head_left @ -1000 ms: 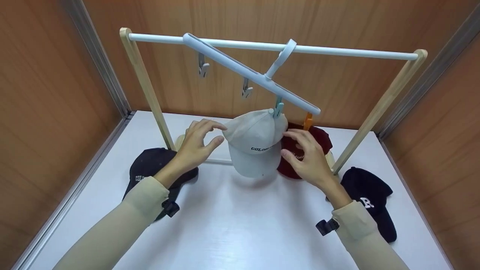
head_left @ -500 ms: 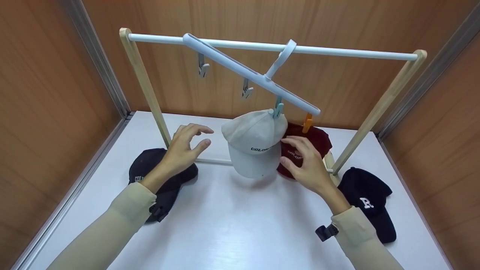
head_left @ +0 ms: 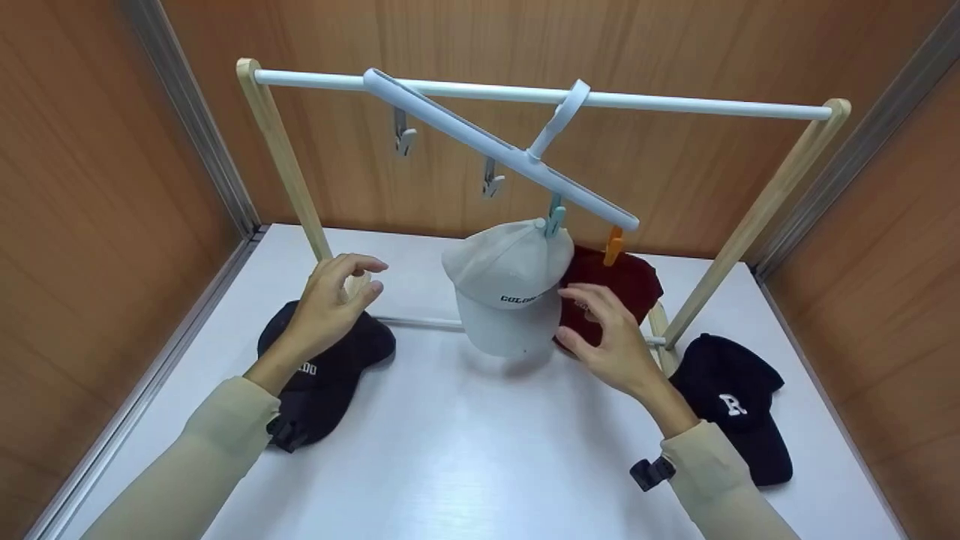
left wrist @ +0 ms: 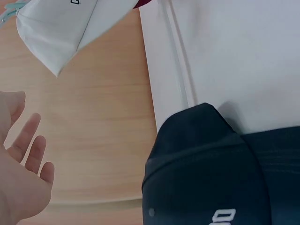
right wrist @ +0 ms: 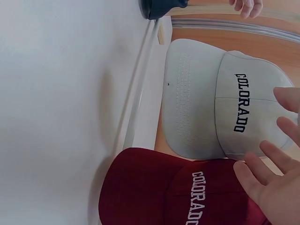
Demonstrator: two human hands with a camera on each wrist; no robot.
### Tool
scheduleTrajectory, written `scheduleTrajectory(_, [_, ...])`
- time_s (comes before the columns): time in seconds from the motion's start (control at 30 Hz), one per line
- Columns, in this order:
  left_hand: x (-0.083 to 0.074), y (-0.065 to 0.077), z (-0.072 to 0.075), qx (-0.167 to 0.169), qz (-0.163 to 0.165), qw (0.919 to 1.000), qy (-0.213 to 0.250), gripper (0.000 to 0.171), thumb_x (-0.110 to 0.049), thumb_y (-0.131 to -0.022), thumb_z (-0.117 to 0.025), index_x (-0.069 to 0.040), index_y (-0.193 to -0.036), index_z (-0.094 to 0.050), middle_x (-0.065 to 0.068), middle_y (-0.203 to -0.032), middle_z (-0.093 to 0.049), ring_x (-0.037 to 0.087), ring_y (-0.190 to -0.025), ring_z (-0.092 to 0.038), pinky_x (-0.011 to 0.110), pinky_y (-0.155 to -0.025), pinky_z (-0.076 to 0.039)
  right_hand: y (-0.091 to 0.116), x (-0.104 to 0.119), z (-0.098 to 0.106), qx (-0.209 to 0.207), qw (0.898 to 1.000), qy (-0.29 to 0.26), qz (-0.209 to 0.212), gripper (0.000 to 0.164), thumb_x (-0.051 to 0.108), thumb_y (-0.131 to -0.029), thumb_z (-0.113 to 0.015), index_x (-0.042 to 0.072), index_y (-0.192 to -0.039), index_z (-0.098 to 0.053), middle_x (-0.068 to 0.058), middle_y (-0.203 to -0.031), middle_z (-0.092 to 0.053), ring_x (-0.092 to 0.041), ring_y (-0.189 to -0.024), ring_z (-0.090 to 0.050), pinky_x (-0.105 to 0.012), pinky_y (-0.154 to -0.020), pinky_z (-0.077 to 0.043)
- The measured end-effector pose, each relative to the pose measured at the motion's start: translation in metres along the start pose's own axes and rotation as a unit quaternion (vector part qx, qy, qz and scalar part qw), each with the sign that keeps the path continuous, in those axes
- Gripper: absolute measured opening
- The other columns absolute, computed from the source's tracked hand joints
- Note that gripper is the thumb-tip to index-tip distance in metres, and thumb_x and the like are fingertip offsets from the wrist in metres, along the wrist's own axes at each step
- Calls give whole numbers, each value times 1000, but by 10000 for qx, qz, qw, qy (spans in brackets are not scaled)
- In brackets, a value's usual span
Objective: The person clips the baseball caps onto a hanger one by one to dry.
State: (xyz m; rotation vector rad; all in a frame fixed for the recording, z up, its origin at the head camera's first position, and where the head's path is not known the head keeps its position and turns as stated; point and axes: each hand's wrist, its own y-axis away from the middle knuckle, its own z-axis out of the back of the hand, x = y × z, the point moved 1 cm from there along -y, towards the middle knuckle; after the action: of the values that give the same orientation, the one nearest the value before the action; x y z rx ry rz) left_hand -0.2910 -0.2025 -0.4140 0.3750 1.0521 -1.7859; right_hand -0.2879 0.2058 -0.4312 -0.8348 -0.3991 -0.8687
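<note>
Landmark: clip hanger, pale blue, hooked on the rack's white rail, right end lower.

Item 1: white COLORADO baseball cap. Suspended below the hanger's right half by 1 teal clip at the crown. Unmoved against the frame 1 second earlier. Brim points down and slightly toward you; long axis runs near vertical, crown to brim.

Item 2: your left hand. Fingers loosely bent, holding nothing. It has withdrawn from the white cap's left edge and now hovers below the hanger's left end, above the black cap.

Item 3: your right hand. Fingers bent, no grip; slightly lower than earlier, below the hanger's right end. You cannot tell whether its fingertips touch a cap.

Item 4: maroon COLORADO baseball cap, below the hanger's right end on 1 orange clip; partly covered by your right hand and the white cap.

Obscured: white lettering cut short in the head view, whole in the right wrist view; black cap's lettering partly covered by your wrist.
</note>
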Motion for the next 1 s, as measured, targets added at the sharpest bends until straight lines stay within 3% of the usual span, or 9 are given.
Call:
scheduleTrajectory(0.07, [4,2,4,-73,8,10000,15,24,-19,-95,-66,-19,-118,-66,-3,-117,-65,22,-108,-50,43,-91,-34,0,0,-1,2,10000,-39,16,47,24,-90,-72,20,-134,-57,8,-136,-49,-12,-122,-51,-32,-96,-49])
scheduleTrajectory(0.23, [18,9,15,-131,71,9998,-139,24,-18,-95,-66,-16,-118,-65,-2,-116,-65,19,-102,-48,40,-86,-35,3,0,-2,72,9997,-206,50,47,25,-90,-72,22,-134,-56,4,-137,-50,-24,-123,-52,-40,-96,-50])
scheduleTrajectory(0.37, [32,14,23,-165,169,9993,-279,24,-18,-96,-64,-14,-119,-64,2,-112,-65,24,-102,-49,43,-88,-33,6,0,-3,138,9995,-291,16,48,28,-90,-72,25,-135,-55,4,-138,-50,-23,-122,-51,-45,-96,-49])
scheduleTrajectory(0.6, [53,21,34,-199,480,9982,-285,22,-18,-97,-63,-11,-118,-65,5,-115,-65,27,-112,-52,51,-97,-33,9,-3,-7,203,9994,-288,4,48,29,-91,-71,19,-135,-55,4,-137,-50,-17,-122,-51,-44,-97,-49])
scheduleTrajectory(0.73, [63,23,40,-164,722,9965,-386,23,-20,-97,-62,-12,-118,-65,5,-117,-64,27,-117,-54,54,-102,-33,11,-4,-8,219,9995,-226,10,48,27,-90,-71,25,-135,-55,5,-137,-50,-15,-121,-51,-38,-97,-50])
scheduleTrajectory(1.0, [84,25,47,-68,947,9945,-447,22,-23,-98,-61,-9,-114,-64,12,-117,-64,34,-118,-55,58,-101,-36,16,-6,-11,225,9993,-276,60,47,25,-90,-72,24,-134,-56,3,-136,-51,-16,-119,-52,-40,-95,-51])
